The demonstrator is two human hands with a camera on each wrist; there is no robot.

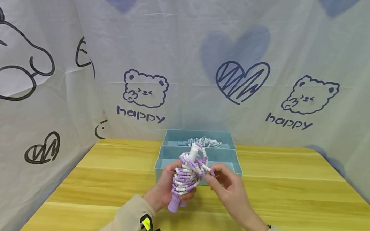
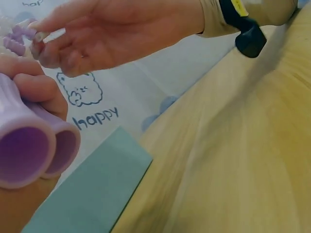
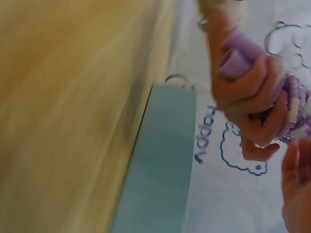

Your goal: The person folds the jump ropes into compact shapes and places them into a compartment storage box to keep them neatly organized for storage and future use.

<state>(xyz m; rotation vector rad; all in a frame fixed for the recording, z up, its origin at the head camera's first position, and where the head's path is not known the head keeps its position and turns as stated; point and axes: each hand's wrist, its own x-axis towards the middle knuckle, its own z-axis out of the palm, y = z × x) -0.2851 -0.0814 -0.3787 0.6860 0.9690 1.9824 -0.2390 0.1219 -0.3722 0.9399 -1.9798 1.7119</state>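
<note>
My left hand (image 1: 160, 189) grips a purple and white beaded jump rope (image 1: 186, 180) by its bundled coils and handles. The flared purple handle ends (image 2: 24, 150) stick out below that hand, and a white piece rises from the top of the bundle. With thumb and fingertips my right hand (image 1: 231, 193) pinches a beaded strand at the bundle's right side. In the right wrist view the left hand's fingers (image 3: 262, 92) curl around the handles. The bundle is held up above the table, in front of a light blue bin.
A light blue bin (image 1: 198, 151) stands near the back of the wooden table (image 1: 112, 178). Behind it is a second bin (image 1: 171, 134) with a blue and white beaded jump rope (image 1: 204, 142) inside. A printed white curtain (image 1: 188, 42) hangs behind the table and at its sides.
</note>
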